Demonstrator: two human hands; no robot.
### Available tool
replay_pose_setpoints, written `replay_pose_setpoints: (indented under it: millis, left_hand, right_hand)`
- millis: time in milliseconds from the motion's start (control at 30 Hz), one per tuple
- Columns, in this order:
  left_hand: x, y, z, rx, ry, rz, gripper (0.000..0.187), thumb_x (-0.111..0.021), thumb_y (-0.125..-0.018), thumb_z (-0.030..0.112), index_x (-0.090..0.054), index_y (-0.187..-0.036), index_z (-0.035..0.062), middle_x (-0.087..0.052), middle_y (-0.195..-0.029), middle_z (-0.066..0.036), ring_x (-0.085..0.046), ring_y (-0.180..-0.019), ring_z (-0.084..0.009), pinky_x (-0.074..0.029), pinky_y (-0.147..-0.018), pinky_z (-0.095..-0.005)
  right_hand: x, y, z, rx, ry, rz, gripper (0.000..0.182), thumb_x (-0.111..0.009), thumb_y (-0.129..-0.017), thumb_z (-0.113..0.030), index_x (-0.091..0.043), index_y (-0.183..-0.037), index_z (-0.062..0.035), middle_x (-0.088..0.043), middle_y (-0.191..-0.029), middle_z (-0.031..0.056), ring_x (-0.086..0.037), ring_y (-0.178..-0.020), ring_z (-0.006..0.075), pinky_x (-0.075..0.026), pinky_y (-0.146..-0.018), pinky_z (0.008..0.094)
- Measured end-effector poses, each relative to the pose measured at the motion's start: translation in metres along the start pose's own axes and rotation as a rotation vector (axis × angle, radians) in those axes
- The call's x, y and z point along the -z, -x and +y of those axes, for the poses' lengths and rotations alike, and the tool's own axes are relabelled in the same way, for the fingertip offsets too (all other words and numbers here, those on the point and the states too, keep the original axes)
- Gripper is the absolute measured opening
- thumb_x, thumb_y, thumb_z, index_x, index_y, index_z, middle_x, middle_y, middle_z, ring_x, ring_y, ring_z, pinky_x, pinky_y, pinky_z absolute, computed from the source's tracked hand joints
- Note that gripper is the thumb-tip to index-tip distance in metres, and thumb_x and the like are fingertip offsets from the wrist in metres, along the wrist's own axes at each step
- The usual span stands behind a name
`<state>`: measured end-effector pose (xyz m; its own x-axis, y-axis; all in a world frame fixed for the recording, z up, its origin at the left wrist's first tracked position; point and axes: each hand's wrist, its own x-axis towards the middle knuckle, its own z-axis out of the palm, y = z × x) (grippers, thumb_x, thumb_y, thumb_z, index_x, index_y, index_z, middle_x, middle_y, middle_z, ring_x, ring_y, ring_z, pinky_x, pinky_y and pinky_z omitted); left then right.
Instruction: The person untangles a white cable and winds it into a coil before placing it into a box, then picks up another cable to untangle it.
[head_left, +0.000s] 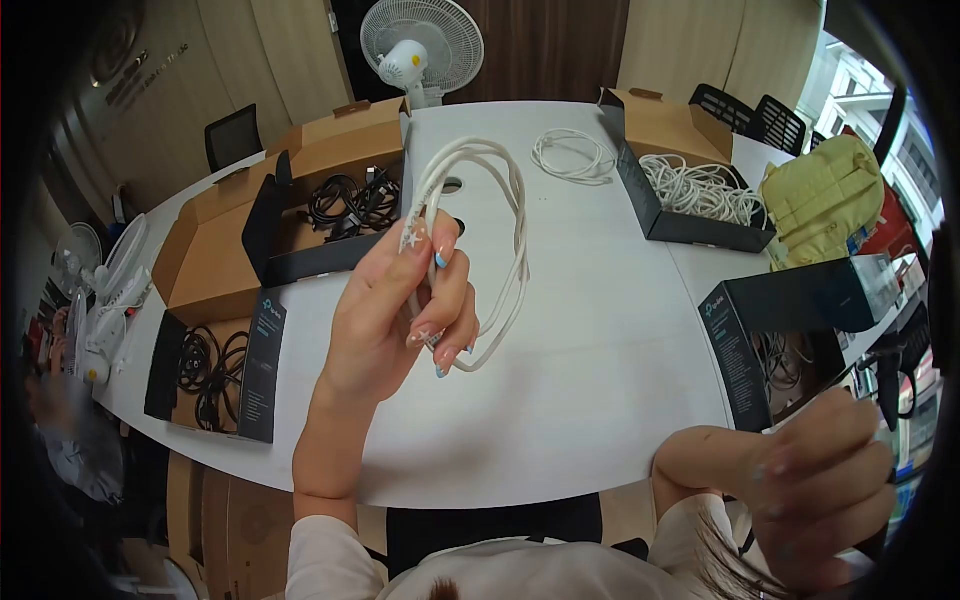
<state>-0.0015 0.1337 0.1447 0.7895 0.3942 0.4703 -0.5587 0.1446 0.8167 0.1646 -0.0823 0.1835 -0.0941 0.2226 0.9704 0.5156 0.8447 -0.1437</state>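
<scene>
A looped white cable (pixel 522 240) is held up over the middle of the white table by my left hand (pixel 410 300), its fingers wrapped round one side of the loops. At the lower right, my right hand (pixel 825 480) is raised near the table edge, its fingers curled and smeared by motion; whatever it may hold is hidden. Another coiled white cable (pixel 573 157) lies on the table behind the held one. White cables (pixel 700 190) fill an open black box (pixel 705 230) at the back right.
Open boxes (pixel 335 262) (pixel 262 375) with black cables stand on the left. A dark box (pixel 740 350) with cables is at the right, near a yellow-green backpack (pixel 825 195). A white fan (pixel 422 50) stands behind the table (pixel 560 420). Another person (pixel 85 450) is at the far left.
</scene>
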Motion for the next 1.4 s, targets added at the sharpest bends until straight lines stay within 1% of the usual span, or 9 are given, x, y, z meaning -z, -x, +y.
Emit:
replay_pose_setpoints:
  millis: [67, 167, 433, 567, 700, 733, 833, 1033, 1400]
  left_hand:
    - [0.000, -0.001, 0.001, -0.010, 0.000, 0.033, 0.021, -0.027, -0.097, 0.027, -0.038, -0.089, 0.0104, -0.033, -0.049, 0.003, -0.042, -0.040, -0.0098, -0.037, -0.047, -0.0231]
    - [0.001, -0.003, 0.000, 0.008, 0.018, 0.051, 0.022, -0.026, -0.097, 0.027, -0.039, -0.090, 0.0105, -0.033, -0.050, 0.003, -0.041, -0.041, -0.0094, -0.038, -0.050, -0.0237]
    - [0.000, -0.002, -0.006, 0.015, 0.063, 0.023, 0.025, -0.022, -0.098, 0.027, -0.040, -0.093, 0.0107, -0.033, -0.052, 0.003, -0.040, -0.042, -0.0099, -0.040, -0.054, -0.0260]
    - [-0.006, -0.003, -0.013, -0.022, 0.150, 0.113, 0.026, -0.020, -0.098, 0.026, -0.040, -0.097, 0.0104, -0.036, -0.058, 0.001, -0.046, -0.052, -0.0129, -0.042, -0.060, -0.0272]
    - [-0.016, -0.006, -0.022, 0.020, 0.202, 0.237, 0.031, -0.018, -0.097, 0.027, -0.040, -0.112, 0.0092, -0.056, -0.104, -0.013, -0.053, -0.105, -0.0253, -0.042, -0.092, -0.0378]
    - [-0.008, -0.006, -0.026, 0.004, 0.164, 0.094, 0.034, -0.019, -0.097, 0.026, -0.035, -0.122, 0.0084, -0.041, -0.130, -0.017, -0.037, -0.124, -0.0273, -0.032, -0.103, -0.0410]
    - [-0.014, -0.013, -0.035, -0.019, 0.159, 0.216, 0.040, -0.019, -0.097, 0.027, -0.032, -0.130, 0.0087, -0.033, -0.137, -0.015, -0.034, -0.126, -0.0265, -0.032, -0.103, -0.0410]
    - [-0.004, -0.017, -0.042, 0.013, 0.092, 0.189, 0.044, -0.022, -0.097, 0.027, -0.019, -0.136, 0.0072, -0.032, -0.138, -0.012, -0.027, -0.129, -0.0210, -0.028, -0.104, -0.0348]
    - [0.007, -0.026, -0.060, -0.144, 0.130, 0.296, 0.045, -0.014, -0.098, 0.028, -0.016, -0.137, 0.0047, -0.029, -0.140, -0.012, -0.025, -0.131, -0.0234, -0.026, -0.108, -0.0354]
  right_hand:
    - [-0.001, -0.005, 0.008, 0.049, -0.083, -0.227, 0.018, -0.059, -0.077, -0.024, -0.052, -0.064, -0.0136, -0.055, -0.070, -0.0004, -0.050, -0.062, 0.0155, -0.038, -0.056, 0.0252]
    - [-0.030, -0.001, 0.006, -0.009, -0.271, -0.127, 0.016, -0.059, -0.083, -0.028, -0.061, -0.082, -0.0124, -0.059, -0.077, 0.0025, -0.056, -0.070, 0.0183, -0.045, -0.055, 0.0248]
    - [-0.032, -0.012, 0.000, -0.054, -0.403, -0.175, 0.015, -0.059, -0.084, -0.029, -0.061, -0.080, -0.0145, -0.058, -0.074, -0.0004, -0.054, -0.065, 0.0154, -0.040, -0.050, 0.0219]
    - [-0.005, -0.037, 0.011, -0.431, -0.015, -0.563, 0.022, -0.059, -0.078, -0.022, -0.053, -0.060, -0.0108, -0.056, -0.064, -0.0009, -0.047, -0.050, 0.0130, -0.035, -0.046, 0.0227]
    - [-0.026, -0.017, 0.077, -0.417, 0.201, -0.219, 0.017, -0.054, -0.084, -0.007, -0.060, -0.072, 0.0041, -0.058, -0.064, 0.0076, -0.055, -0.055, 0.0109, -0.037, -0.045, 0.0201]
    - [-0.033, -0.009, 0.097, -0.409, 0.327, -0.205, 0.016, -0.059, -0.082, -0.014, -0.064, -0.073, -0.0028, -0.061, -0.062, 0.0030, -0.051, -0.047, 0.0112, -0.037, -0.044, 0.0222]
    - [-0.046, -0.001, 0.115, -0.555, 0.358, -0.269, 0.019, -0.062, -0.080, -0.020, -0.064, -0.070, -0.0043, -0.060, -0.060, 0.0037, -0.050, -0.047, 0.0130, -0.038, -0.045, 0.0234]
    - [-0.079, 0.013, 0.117, -0.461, 0.450, -0.308, 0.023, -0.068, -0.073, -0.028, -0.061, -0.078, -0.0075, -0.060, -0.066, 0.0044, -0.057, -0.054, 0.0186, -0.043, -0.049, 0.0290]
    - [-0.101, 0.028, 0.126, 0.019, 1.026, -0.435, 0.010, -0.060, -0.060, -0.006, -0.051, -0.066, -0.0063, -0.053, -0.062, 0.0037, -0.053, -0.058, 0.0143, -0.042, -0.045, 0.0256]
